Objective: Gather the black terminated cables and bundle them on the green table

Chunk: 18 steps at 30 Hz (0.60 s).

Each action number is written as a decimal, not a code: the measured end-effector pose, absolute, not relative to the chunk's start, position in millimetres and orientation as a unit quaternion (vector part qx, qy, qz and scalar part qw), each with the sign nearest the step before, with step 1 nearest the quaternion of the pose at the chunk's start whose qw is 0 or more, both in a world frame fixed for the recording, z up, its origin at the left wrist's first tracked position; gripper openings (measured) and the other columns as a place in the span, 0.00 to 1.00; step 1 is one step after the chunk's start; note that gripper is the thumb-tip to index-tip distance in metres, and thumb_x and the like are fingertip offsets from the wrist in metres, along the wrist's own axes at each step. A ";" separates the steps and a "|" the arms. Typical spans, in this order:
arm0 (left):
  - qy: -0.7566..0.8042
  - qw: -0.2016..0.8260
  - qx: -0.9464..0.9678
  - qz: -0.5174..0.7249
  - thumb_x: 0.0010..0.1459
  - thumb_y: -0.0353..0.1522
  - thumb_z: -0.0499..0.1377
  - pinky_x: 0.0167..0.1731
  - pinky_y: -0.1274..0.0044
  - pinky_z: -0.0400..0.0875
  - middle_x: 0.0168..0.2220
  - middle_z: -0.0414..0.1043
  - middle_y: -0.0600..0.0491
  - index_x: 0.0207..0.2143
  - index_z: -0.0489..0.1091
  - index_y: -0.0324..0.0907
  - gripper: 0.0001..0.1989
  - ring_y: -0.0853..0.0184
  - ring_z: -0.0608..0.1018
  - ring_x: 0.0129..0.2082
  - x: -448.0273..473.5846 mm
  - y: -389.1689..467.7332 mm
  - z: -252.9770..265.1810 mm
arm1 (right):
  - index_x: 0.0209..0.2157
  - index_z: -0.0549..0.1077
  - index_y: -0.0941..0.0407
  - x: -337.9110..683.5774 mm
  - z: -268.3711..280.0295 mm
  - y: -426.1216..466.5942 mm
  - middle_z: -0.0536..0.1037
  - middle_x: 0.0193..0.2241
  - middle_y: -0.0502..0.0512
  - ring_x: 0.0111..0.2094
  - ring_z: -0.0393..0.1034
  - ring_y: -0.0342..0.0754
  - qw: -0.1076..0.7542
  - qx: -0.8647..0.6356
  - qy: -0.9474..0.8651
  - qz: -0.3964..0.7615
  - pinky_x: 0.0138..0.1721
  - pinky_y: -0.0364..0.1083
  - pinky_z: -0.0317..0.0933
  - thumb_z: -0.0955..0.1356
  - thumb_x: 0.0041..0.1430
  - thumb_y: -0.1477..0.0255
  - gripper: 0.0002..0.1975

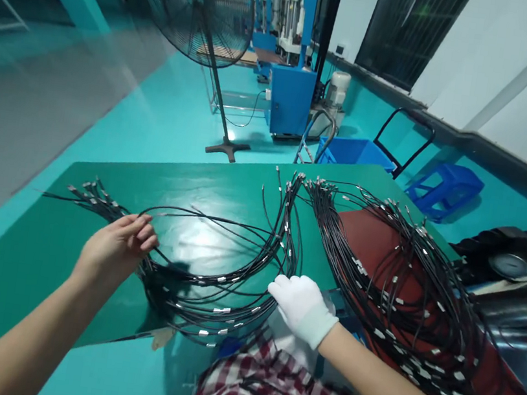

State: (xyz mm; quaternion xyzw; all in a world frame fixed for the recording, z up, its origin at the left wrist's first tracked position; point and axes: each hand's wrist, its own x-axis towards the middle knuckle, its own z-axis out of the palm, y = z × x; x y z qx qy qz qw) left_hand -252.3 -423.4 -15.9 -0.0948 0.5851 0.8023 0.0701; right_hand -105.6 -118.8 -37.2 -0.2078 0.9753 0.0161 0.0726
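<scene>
A curved bundle of thin black cables (227,281) with silver metal ends and sleeves lies across the green table in front of me. My left hand (114,248), bare, is closed in a pinch on a black cable at the left part of this bundle. Beyond its fingers, several metal-tipped cable ends (97,197) fan out to the left. My right hand (302,304), in a white glove, has its fingers curled on a black cable at the near right side of the bundle. The palm sides of its fingers are hidden.
A second large bundle of black cables (335,243) lies on the right, partly over a dark red surface (366,235). Past the green table (168,177) stand a black fan (215,53), a blue machine (291,100), a blue crate (355,151) and a blue stool (446,184).
</scene>
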 end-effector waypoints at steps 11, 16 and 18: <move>0.552 0.018 -0.017 0.834 0.61 0.31 0.56 0.26 0.82 0.69 0.24 0.65 0.56 0.37 0.70 0.41 0.04 0.73 0.69 0.25 -257.5 -456.4 23.8 | 0.38 0.68 0.55 -117.6 -23.5 -122.0 0.72 0.36 0.57 0.33 0.69 0.50 0.074 -0.178 0.981 0.030 0.29 0.48 0.52 0.60 0.62 0.75 0.07; 0.758 -0.022 -0.035 0.651 0.58 0.39 0.55 0.28 0.76 0.71 0.23 0.68 0.56 0.30 0.67 0.43 0.10 0.67 0.72 0.28 -266.4 -484.6 15.3 | 0.40 0.68 0.56 -128.1 -21.0 -143.8 0.71 0.36 0.60 0.36 0.71 0.53 0.042 -0.098 0.994 0.005 0.31 0.48 0.58 0.58 0.63 0.77 0.10; 0.837 -0.004 -0.041 0.546 0.51 0.40 0.61 0.21 0.76 0.65 0.19 0.66 0.55 0.25 0.67 0.41 0.12 0.65 0.71 0.24 -270.6 -489.7 -1.9 | 0.40 0.69 0.57 -136.5 -31.6 -153.5 0.72 0.36 0.61 0.33 0.73 0.53 0.091 -0.068 0.993 -0.013 0.30 0.48 0.60 0.58 0.60 0.80 0.12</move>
